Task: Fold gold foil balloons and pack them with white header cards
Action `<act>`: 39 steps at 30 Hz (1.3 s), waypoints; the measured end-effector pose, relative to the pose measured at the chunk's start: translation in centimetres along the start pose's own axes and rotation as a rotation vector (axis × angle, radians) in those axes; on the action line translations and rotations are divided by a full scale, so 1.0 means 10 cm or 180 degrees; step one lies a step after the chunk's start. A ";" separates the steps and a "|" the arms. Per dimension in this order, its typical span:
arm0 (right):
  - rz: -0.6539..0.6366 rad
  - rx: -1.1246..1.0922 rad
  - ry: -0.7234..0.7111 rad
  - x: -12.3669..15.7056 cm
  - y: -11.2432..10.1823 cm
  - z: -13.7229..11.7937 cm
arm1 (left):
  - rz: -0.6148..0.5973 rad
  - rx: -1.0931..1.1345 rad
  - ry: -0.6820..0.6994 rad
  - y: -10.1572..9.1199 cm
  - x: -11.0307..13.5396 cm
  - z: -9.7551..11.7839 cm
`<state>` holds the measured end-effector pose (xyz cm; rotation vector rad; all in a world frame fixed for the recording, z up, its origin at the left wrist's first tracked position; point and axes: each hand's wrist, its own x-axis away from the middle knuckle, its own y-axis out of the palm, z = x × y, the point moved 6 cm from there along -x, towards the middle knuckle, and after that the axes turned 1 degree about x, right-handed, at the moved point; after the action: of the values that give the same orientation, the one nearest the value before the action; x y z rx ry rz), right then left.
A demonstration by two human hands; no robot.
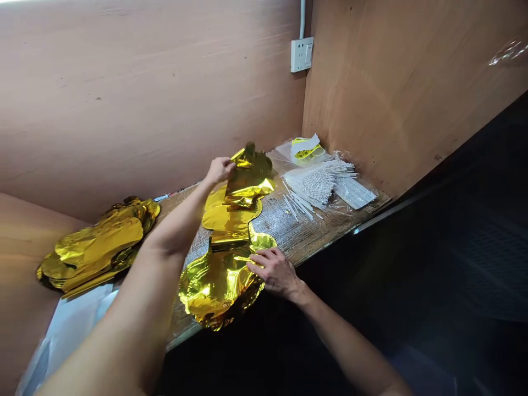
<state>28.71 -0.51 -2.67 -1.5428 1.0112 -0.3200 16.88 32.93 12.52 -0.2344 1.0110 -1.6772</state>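
A flat gold foil balloon (231,214) lies over the wooden bench top, its shiny sheet stretching from the back toward the front edge. My left hand (220,169) is closed in a pinch on its far end, which is partly lifted and folded over. Nearer me, my right hand (276,270) has its fingers curled together on the foil at the right side of the front part. Under that front part, several layered gold edges show as a stack (198,302) that overhangs the bench edge.
Another pile of gold foil balloons (103,242) sits at the left against the wall, with clear plastic bags (78,313) in front. White paper sticks (313,184) lie spread on the right, near a yellow-and-white strip (307,147). A white socket (302,55) is on the wall.
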 end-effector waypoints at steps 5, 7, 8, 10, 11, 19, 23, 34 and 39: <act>-0.0017 -0.0041 0.0007 0.02 0.01 0.00 | 0.0375 -0.0042 0.0053 -0.77 0.60 0.07; -0.0017 -0.0049 0.0028 0.02 0.02 0.01 | 0.0329 -0.0094 0.0139 -0.91 1.16 0.11; -0.0001 -0.0052 0.0049 0.02 0.03 0.01 | 0.0268 -0.0117 0.0145 -0.92 1.48 0.11; 0.0064 -0.0044 0.0109 0.02 0.03 0.03 | -0.0022 -0.0106 0.0109 -0.81 2.13 0.07; 0.0109 -0.0028 0.0146 0.03 0.03 0.04 | -0.0278 -0.0043 0.0085 -0.69 2.43 0.04; 0.0431 -0.0170 0.0590 0.25 -0.14 0.06 | -0.2205 -0.0242 0.0771 -0.15 3.75 0.09; 0.0796 -0.0142 0.0882 0.49 -0.37 -0.03 | -0.1754 -0.0223 0.0549 -0.32 3.56 0.17; 0.0166 -0.0519 0.1709 0.41 -0.29 0.22 | -0.1754 -0.1231 0.1001 0.32 3.36 0.02; 0.0059 -0.0984 0.3115 -0.52 -0.41 0.99 | -0.1251 -0.1452 0.1118 0.37 3.74 0.22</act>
<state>34.28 9.60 0.20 -1.6561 1.8920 -1.0005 6.88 -0.72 -1.18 -0.4723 1.7001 -1.8557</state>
